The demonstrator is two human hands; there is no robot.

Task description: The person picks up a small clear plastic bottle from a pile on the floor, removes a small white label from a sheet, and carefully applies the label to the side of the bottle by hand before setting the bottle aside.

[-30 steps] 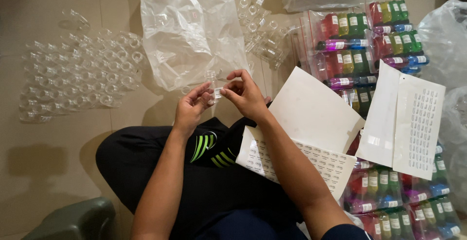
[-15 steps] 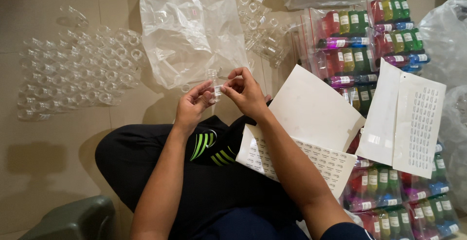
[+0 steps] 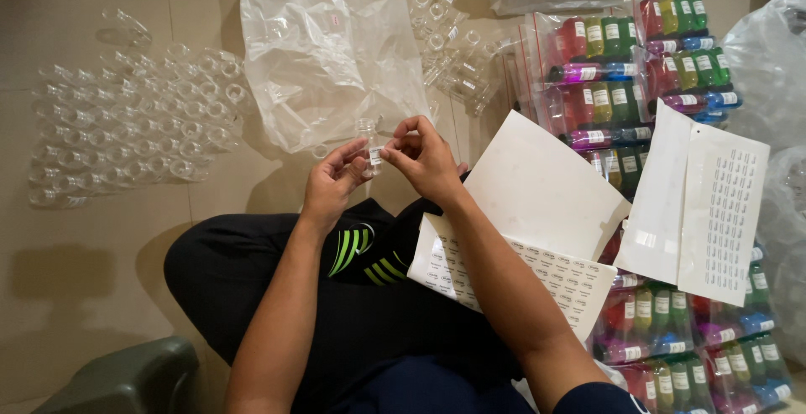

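Tiled floor point(image 3: 101, 238), you seated among bottles and bags.
Your left hand point(image 3: 332, 183) and right hand point(image 3: 424, 158) pinch a small clear bottle point(image 3: 368, 141) with a white label, fingers closed on it above your lap; zip bags point(image 3: 625, 70) hold coloured bottles, empty clear bottles point(image 3: 126, 124) lie left.

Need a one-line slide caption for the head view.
Both hands, left and right, hold a small clear vial above label sheets.

One view only — the head camera looked steeply down from above the seated person, close over the lap and forearms. The left hand point(image 3: 332, 186) and right hand point(image 3: 424, 158) sat near the frame's centre; the floor point(image 3: 101, 254) stretched away toward the top edge — far things lay uppermost.
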